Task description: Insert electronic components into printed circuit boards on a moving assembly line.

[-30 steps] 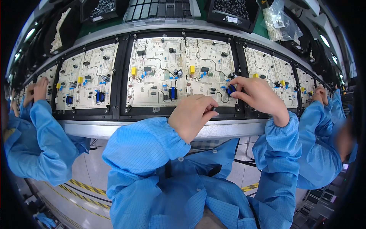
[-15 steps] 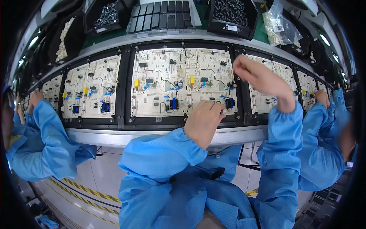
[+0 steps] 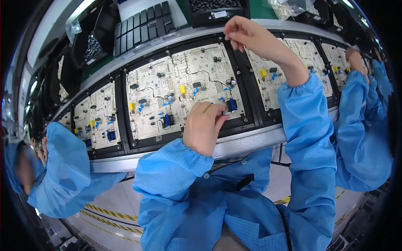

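Two pale circuit boards lie side by side in a black frame before me, the left board [image 3: 142, 108] and the right board [image 3: 197, 67]. Both carry yellow blocks, black cylinders and blue-wrapped coils. My left hand [image 3: 202, 127] rests at the near edge of the right board, thumb and forefinger pinched beside its blue coil [image 3: 231, 105]. Whatever lies between those fingertips is too small to make out. Above the frame's far right corner hovers my right hand [image 3: 249, 37], fingers curled together. Its fingertips hide anything they may hold.
Beyond the rail stand a black bin of small dark parts [image 3: 215, 5], a tray of black rectangular blocks [image 3: 144, 27] and another dark bin [image 3: 90, 46]. A plastic bag [image 3: 287, 7] lies far right. Blue-sleeved people work at both sides, one sleeve [image 3: 67, 167] close on the left.
My view has tilted, so the boards appear slanted. My right hand has moved away from me, toward the bins. My left hand stays by the same blue coil.
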Available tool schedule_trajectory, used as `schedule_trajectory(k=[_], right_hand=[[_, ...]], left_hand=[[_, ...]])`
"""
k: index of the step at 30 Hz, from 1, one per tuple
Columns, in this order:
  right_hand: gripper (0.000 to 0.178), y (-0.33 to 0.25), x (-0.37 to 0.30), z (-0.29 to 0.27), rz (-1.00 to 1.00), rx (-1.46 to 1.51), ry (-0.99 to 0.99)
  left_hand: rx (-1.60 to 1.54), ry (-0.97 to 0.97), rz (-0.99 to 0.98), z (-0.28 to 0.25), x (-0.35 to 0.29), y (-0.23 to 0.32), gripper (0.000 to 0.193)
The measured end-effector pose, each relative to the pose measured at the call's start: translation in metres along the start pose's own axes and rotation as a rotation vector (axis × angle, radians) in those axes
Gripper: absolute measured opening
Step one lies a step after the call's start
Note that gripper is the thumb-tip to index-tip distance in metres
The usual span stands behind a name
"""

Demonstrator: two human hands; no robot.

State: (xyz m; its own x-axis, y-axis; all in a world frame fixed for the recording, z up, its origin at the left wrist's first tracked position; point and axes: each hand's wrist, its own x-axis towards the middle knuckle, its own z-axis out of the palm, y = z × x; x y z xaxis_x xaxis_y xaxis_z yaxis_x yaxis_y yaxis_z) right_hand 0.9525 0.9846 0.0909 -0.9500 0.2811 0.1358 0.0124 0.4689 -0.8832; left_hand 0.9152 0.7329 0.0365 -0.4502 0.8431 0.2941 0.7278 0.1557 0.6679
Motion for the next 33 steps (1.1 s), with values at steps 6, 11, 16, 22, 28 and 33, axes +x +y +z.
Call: schedule_trajectory(k=[6, 11, 16, 22, 28, 33], right_hand=[[0.013, 0.001, -0.006, -0.004, -0.044, -0.026, 0.080], [0.014, -0.013, -0.011, -0.012, -0.056, -0.010, 0.074], [0.011, -0.048, -0.030, -0.044, 0.062, -0.011, 0.249], [0.011, 0.010, -0.053, -0.100, -0.087, -0.452, 0.193], [0.014, 0.037, -0.069, -0.110, -0.034, -0.640, 0.062], [0.017, 0.034, -0.072, -0.103, -0.079, -0.470, 0.072]], left_hand=[[0.024, 0.028, -0.046, 0.005, 0.001, 0.003, 0.020], [0.038, 0.016, -0.028, 0.003, 0.000, 0.004, 0.020], [0.304, 0.048, 0.167, 0.001, -0.002, 0.013, 0.020], [0.329, -0.029, 0.214, -0.009, 0.001, 0.020, 0.030], [0.397, -0.123, -0.013, -0.082, 0.073, 0.006, 0.029], [0.442, 0.142, 0.138, -0.145, 0.210, -0.113, 0.029]])
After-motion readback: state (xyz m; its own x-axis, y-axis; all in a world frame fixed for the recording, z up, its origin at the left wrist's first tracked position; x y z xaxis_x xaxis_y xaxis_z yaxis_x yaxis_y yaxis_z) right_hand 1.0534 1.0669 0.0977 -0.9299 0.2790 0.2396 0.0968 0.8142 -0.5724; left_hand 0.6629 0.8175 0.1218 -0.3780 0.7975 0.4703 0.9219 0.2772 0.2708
